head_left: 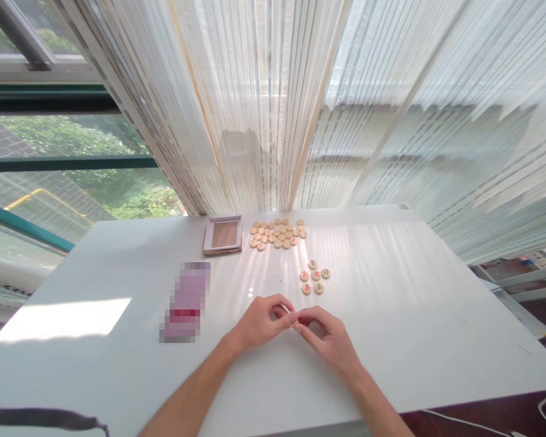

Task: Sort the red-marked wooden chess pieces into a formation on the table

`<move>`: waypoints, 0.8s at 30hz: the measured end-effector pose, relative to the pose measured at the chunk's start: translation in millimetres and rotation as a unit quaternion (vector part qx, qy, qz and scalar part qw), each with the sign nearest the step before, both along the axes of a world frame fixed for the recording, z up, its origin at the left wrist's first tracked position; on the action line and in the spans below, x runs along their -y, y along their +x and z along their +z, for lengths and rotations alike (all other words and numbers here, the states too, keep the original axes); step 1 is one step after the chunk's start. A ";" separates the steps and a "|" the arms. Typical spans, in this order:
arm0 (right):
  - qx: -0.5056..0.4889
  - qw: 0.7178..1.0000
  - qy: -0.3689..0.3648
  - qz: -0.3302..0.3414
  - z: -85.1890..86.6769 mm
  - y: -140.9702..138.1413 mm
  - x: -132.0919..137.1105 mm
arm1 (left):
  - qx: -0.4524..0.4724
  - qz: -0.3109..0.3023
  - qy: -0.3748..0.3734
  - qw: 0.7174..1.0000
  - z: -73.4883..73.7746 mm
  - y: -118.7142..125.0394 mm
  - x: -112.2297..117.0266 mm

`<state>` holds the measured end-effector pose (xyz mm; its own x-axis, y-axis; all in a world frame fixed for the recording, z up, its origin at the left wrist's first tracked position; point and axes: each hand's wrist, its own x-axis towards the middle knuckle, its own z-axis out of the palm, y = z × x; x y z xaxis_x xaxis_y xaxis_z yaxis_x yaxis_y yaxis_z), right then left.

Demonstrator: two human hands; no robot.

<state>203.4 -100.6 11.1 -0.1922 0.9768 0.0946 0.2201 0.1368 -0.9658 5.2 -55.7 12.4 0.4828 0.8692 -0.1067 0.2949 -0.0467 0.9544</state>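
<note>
My left hand and my right hand meet fingertip to fingertip above the white table. Both are closed in a pinch on a pale xiangqi piece, mostly hidden by the fingers. Just beyond them several face-up xiangqi pieces lie in a small cluster, some with red characters and some with dark ones. Farther back a larger group of round wooden xiangqi pieces is spread out, mostly plain side up, with one red character showing at the near edge.
A shallow open box stands at the table's back edge, left of the larger group. Nearer on the left lies a blurred-out purple object. Striped sheer curtains hang behind the table, beside a window. A white cable runs below the front right edge.
</note>
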 end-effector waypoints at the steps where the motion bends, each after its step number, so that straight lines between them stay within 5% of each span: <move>1: -0.002 1.000 0.000 0.000 0.4 0.0 0.0 | 0.002 0.000 -0.001 1.000 0.0 0.2 0.1; 24: -0.034 0.999 -0.005 -0.020 -9.7 -1.6 -0.3 | 0.045 -0.020 0.009 0.999 6.2 -2.6 0.8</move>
<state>201.9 -100.3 1.4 -0.1459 0.9846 0.0962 0.1600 0.1195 -0.9799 2.6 -56.5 18.6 0.5233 0.8510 -0.0454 0.2059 -0.0746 0.9757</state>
